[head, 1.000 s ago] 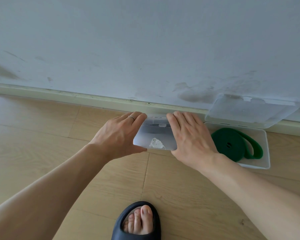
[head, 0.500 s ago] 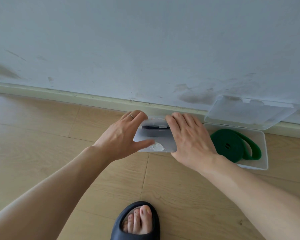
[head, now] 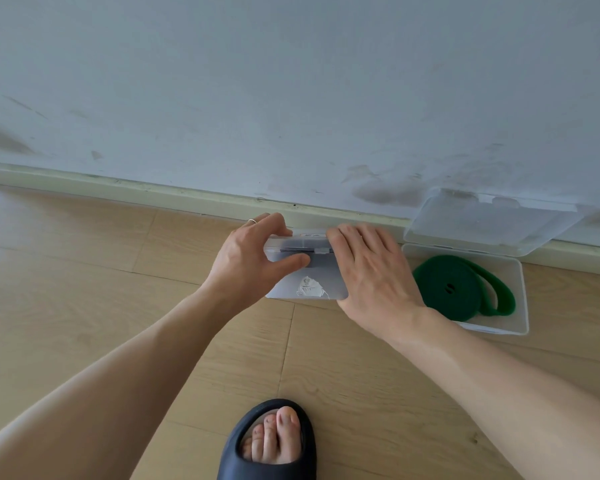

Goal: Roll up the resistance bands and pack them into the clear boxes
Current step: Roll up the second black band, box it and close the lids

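Note:
A closed clear box (head: pixel 321 273) with a torn white sticker on its face stands on the wooden floor by the wall, with something dark showing along its top seam near the latch. My left hand (head: pixel 246 265) grips its left end, thumb across the face and fingers over the top. My right hand (head: pixel 371 275) lies over its right end with fingers stretched along the top. To the right, a second clear box (head: pixel 522 299) is open and holds a rolled green resistance band (head: pixel 454 285) with a loose loop sticking out.
The open box's lid (head: pixel 489 220) leans back against the stained white wall. A pale skirting board (head: pixel 153 192) runs along the wall's foot. My foot in a dark slipper (head: pixel 267 441) stands on the floorboards just below the hands.
My left thumb has slid from the box's left edge across its face toward the latch. The box has stayed between both hands; the green band's box has not moved.

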Tool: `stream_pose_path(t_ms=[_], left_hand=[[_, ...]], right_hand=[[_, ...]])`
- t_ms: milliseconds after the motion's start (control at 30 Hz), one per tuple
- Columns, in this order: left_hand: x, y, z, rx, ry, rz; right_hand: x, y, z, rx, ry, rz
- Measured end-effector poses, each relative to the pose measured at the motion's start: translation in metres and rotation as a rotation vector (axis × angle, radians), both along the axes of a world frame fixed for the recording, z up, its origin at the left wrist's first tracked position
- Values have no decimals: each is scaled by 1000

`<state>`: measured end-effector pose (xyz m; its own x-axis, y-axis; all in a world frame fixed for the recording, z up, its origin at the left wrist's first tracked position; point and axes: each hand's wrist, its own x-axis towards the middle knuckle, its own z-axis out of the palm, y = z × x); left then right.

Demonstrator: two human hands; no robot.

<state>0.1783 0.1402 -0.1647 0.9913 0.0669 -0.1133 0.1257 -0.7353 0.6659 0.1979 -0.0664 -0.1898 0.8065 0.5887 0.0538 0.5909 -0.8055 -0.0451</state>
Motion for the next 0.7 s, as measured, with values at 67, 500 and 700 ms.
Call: stream_pose_path(t_ms=[67,500,700], left_hand=[[3,-1,1,-29,17,9],[-3,-8,-9,-59,-40,56],[-5,-8,-10,-84,-60,77]], right_hand=[[0,1,-1,22,-9,-10],[-1,4,-1,2,-25,13],[-1,7,1,-48,-45,21]])
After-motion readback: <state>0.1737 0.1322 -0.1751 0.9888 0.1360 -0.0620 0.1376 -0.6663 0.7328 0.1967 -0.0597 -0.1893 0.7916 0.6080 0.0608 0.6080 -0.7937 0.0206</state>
